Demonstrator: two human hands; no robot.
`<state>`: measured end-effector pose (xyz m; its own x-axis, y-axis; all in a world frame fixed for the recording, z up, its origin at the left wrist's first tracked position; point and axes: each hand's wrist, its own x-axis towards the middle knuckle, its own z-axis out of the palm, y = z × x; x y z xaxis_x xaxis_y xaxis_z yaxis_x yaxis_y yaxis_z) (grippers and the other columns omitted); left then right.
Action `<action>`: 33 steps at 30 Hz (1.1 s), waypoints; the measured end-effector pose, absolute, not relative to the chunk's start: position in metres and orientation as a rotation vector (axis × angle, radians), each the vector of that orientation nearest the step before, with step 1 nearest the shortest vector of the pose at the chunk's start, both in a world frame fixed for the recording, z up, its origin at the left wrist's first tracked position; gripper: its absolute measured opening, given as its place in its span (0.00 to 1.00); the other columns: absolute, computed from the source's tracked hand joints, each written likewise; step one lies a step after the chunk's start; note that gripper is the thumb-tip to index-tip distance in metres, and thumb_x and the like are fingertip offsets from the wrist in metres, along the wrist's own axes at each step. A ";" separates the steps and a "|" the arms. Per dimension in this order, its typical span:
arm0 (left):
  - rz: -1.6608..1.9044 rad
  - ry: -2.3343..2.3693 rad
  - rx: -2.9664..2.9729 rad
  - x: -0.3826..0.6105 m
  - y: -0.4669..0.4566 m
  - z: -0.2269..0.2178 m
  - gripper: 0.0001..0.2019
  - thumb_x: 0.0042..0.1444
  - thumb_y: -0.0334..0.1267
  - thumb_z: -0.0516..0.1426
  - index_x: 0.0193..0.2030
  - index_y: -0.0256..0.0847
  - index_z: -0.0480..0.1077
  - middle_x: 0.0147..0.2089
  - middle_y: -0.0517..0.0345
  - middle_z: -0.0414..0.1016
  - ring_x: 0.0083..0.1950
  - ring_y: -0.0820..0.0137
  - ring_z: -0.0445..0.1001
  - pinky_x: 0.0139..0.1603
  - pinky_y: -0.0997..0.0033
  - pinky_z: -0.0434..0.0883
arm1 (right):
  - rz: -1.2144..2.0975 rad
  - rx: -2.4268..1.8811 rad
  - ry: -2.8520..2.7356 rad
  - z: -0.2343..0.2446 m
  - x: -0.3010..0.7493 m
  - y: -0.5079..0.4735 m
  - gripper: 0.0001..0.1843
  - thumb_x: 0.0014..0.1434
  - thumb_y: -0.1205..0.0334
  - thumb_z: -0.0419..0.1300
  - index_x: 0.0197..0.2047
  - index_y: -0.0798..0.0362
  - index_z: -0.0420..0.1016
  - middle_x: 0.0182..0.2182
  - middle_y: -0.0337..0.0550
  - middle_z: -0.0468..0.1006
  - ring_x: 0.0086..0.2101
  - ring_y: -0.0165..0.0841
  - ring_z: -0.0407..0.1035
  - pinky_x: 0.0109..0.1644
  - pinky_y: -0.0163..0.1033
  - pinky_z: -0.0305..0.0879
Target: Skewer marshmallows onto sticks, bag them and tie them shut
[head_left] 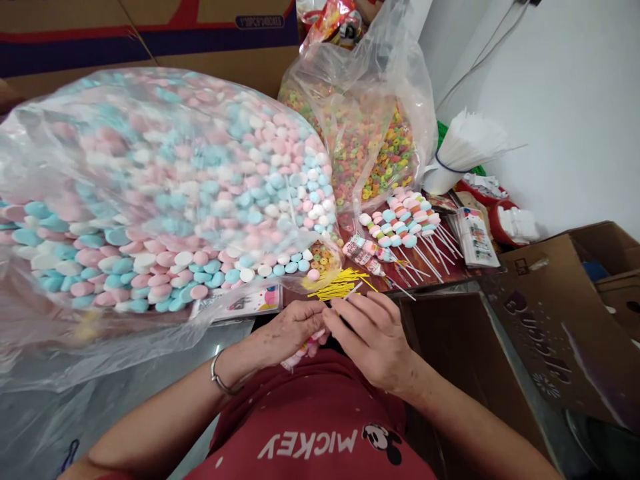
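Close to my body, my left hand (pixel 295 327) is closed around a marshmallow skewer (pixel 303 352) in a clear wrapper, whose pink and white end shows below the fingers. My right hand (pixel 373 337) pinches at the skewer's other end, its fingertips meeting my left thumb. A white stick (pixel 356 290) pokes out beyond the right fingers. Whether a tie is between the fingertips is hidden. Just past the hands lies a pile of yellow twist ties (pixel 337 285). Wrapped marshmallow skewers (pixel 367 252) and several unwrapped skewers (pixel 400 220) lie on the table to the right.
A large clear bag of marshmallows (pixel 165 200) covers the left side. Behind stands a bag of ring candies (pixel 375 147). At the right are a cup of white sticks (pixel 440 170), a stack of printed bags (pixel 475 237), red baskets (pixel 513 223) and a cardboard box (pixel 545 313).
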<state>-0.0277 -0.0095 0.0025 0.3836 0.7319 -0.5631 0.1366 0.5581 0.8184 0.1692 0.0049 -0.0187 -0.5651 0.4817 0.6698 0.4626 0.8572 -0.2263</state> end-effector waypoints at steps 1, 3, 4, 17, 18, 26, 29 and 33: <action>0.445 1.119 0.922 -0.028 -0.009 0.002 0.23 0.55 0.59 0.58 0.30 0.38 0.67 0.26 0.61 0.67 0.21 0.77 0.64 0.19 0.79 0.59 | -0.032 -0.629 -2.359 -0.015 0.171 0.006 0.15 0.66 0.69 0.51 0.52 0.58 0.73 0.48 0.52 0.78 0.52 0.43 0.67 0.61 0.53 0.59; 0.379 1.089 0.875 -0.029 -0.007 0.003 0.24 0.53 0.60 0.60 0.28 0.37 0.66 0.25 0.61 0.66 0.20 0.78 0.62 0.18 0.80 0.57 | -0.100 -0.576 -2.480 -0.008 0.172 0.009 0.17 0.67 0.71 0.47 0.50 0.60 0.75 0.45 0.51 0.79 0.49 0.42 0.67 0.63 0.55 0.56; 0.342 1.076 0.854 -0.030 -0.006 0.005 0.24 0.53 0.59 0.60 0.27 0.38 0.66 0.24 0.62 0.65 0.19 0.78 0.61 0.18 0.79 0.56 | -0.121 -0.551 -2.507 -0.006 0.173 0.011 0.17 0.67 0.71 0.46 0.48 0.61 0.76 0.41 0.50 0.79 0.45 0.41 0.68 0.62 0.54 0.57; 0.769 1.165 2.577 -0.024 -0.014 -0.002 0.10 0.63 0.25 0.47 0.34 0.37 0.66 0.29 0.56 0.69 0.29 0.71 0.66 0.30 0.72 0.65 | -0.052 -0.705 -2.465 -0.010 0.165 0.020 0.16 0.64 0.71 0.49 0.26 0.54 0.71 0.23 0.42 0.67 0.30 0.35 0.58 0.42 0.44 0.59; 0.809 1.186 2.583 -0.023 -0.014 -0.003 0.10 0.63 0.25 0.48 0.35 0.37 0.67 0.29 0.55 0.70 0.29 0.70 0.67 0.30 0.72 0.66 | -0.040 -0.717 -2.438 -0.010 0.168 0.022 0.15 0.65 0.70 0.49 0.30 0.56 0.73 0.25 0.43 0.70 0.32 0.36 0.60 0.43 0.45 0.60; 0.890 1.314 1.029 -0.023 -0.008 0.007 0.10 0.61 0.42 0.55 0.31 0.40 0.66 0.23 0.64 0.66 0.16 0.79 0.59 0.11 0.81 0.55 | -0.100 -1.385 -2.318 -0.041 0.182 0.040 0.12 0.67 0.68 0.51 0.39 0.57 0.76 0.32 0.46 0.77 0.34 0.34 0.69 0.35 0.37 0.60; 0.953 1.269 0.762 -0.020 -0.005 0.011 0.11 0.55 0.43 0.60 0.30 0.39 0.67 0.26 0.62 0.70 0.16 0.78 0.61 0.08 0.82 0.53 | -0.080 -1.675 -2.486 -0.046 0.170 0.042 0.11 0.65 0.71 0.52 0.38 0.57 0.76 0.33 0.47 0.77 0.32 0.33 0.70 0.29 0.36 0.56; 0.985 1.253 0.689 -0.018 -0.004 0.012 0.11 0.52 0.43 0.62 0.29 0.38 0.68 0.26 0.60 0.71 0.16 0.77 0.63 0.08 0.82 0.54 | -0.028 -1.799 -2.621 -0.037 0.156 0.046 0.13 0.63 0.75 0.49 0.38 0.59 0.75 0.36 0.51 0.77 0.33 0.35 0.72 0.28 0.36 0.55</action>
